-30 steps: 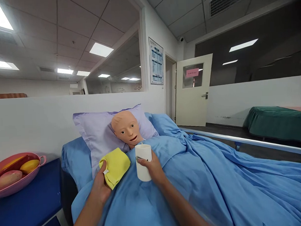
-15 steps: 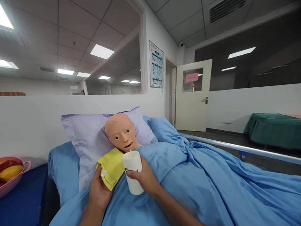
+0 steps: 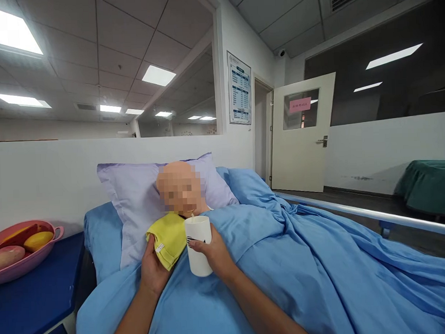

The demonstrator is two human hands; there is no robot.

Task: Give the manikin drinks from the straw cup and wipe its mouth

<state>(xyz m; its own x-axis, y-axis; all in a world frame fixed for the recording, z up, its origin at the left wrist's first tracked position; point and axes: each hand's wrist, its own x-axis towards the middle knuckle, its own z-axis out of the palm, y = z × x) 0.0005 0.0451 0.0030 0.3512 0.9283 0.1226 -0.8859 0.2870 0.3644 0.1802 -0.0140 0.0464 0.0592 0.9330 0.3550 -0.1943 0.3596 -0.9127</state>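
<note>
My left hand (image 3: 153, 268) grips the lower left edge of a folded yellow cloth (image 3: 169, 239), which has a small white label. The cloth lies under the chin of a manikin (image 3: 179, 180) in the bed. My right hand (image 3: 215, 251) is wrapped round a white cup (image 3: 199, 263) with dark markings, held upright over the blanket just right of the cloth. A thin pale straw (image 3: 192, 218) sticks up from the cup, its top close to the manikin's mouth. Whether it touches the mouth I cannot tell. The blue blanket (image 3: 291, 267) covers the manikin's body.
A lilac pillow (image 3: 132, 199) is behind the manikin's head. On the left, a pink basket (image 3: 25, 276) of fruit stands on a dark blue cabinet top (image 3: 41, 305). A bed rail (image 3: 341, 214) runs along the far side. Beyond it is an open door (image 3: 298, 159).
The view has shifted a little to the left, so more of the fruit basket shows. Both hands keep hold of the cloth and the cup in about the same place by the manikin.
</note>
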